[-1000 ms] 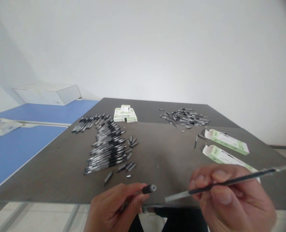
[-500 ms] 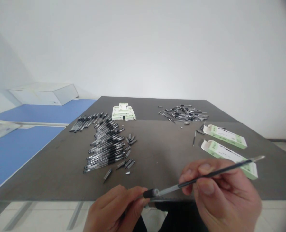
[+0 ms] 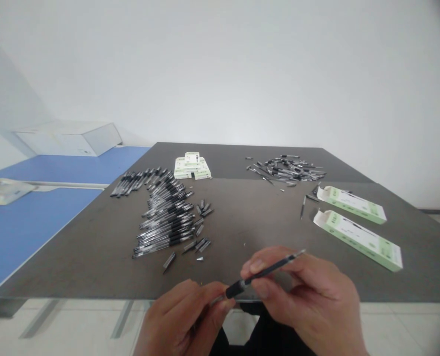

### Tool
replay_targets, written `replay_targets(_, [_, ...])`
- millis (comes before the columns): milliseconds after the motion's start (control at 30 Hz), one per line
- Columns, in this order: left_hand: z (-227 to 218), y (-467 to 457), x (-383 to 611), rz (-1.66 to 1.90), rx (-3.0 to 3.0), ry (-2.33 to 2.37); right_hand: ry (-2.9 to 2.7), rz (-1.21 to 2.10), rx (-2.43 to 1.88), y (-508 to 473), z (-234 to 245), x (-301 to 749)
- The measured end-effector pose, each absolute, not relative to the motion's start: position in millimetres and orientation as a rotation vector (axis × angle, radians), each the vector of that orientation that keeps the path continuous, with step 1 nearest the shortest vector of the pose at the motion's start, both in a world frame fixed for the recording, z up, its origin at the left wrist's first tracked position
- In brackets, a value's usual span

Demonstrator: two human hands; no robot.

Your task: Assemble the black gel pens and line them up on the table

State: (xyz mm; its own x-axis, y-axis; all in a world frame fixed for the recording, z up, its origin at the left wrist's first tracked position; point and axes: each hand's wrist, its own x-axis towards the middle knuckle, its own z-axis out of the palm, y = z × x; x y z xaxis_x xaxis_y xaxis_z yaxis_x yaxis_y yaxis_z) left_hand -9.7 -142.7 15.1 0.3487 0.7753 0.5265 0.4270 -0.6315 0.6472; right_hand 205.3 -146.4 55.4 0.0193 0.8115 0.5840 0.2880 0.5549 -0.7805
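Observation:
Near the table's front edge, my left hand [image 3: 188, 314] is closed on a clear pen barrel [image 3: 234, 289] whose black grip end points right. My right hand [image 3: 305, 294] pinches a dark ink refill [image 3: 273, 267] between thumb and fingers. The refill's rear part sits inside the barrel's open end, and its metal tip sticks out up and to the right. A long pile of pens [image 3: 168, 217] lies beyond my left hand. Beside that pile are several loose black pen caps [image 3: 203, 244] and a small silvery cone-shaped tip [image 3: 199, 259].
Two open white-and-green boxes [image 3: 361, 240] lie on the right of the dark table [image 3: 242, 212]. A heap of refills and pen parts [image 3: 290, 168] is at the back right. Stacked small boxes [image 3: 192, 167] stand at the back. Left are a blue surface [image 3: 56, 212] and a white carton [image 3: 67, 138].
My right hand has moved left and the refill has slid into the barrel, so less of it shows. My left hand has stayed nearly in place. The view has shifted slightly.

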Motion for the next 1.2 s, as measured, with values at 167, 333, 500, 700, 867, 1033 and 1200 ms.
replay_targets(167, [14, -148, -19, 1.181, 2.057, 1.146, -1.635, 0.639, -1.036, -141, 36, 228])
replay_targets(333, [12, -156, -40, 1.242, 1.766, 1.372, -1.811, 0.563, -1.173, -118, 7, 234])
replay_targets(500, [13, -154, -63, 1.251, 1.678, 1.609, -2.248, 0.539, -1.240, -99, -9, 204])
replay_targets(700, [12, -151, -75, 1.269, 1.612, 1.674, -2.430, 0.446, -1.434, -82, -17, 171])
replay_targets(867, [9, -150, -75, 1.298, 1.556, 1.654, -2.414, 0.435, -1.474, -77, -18, 164])
replay_targets(1033, [7, -148, -75, 1.306, 1.548, 1.602, -2.436, 0.481, -1.462, -76, -15, 156])
replay_targets(1200, [5, -147, -72, 1.220, 1.668, 1.486, -2.370, 0.508, -1.460, -79, -14, 155])
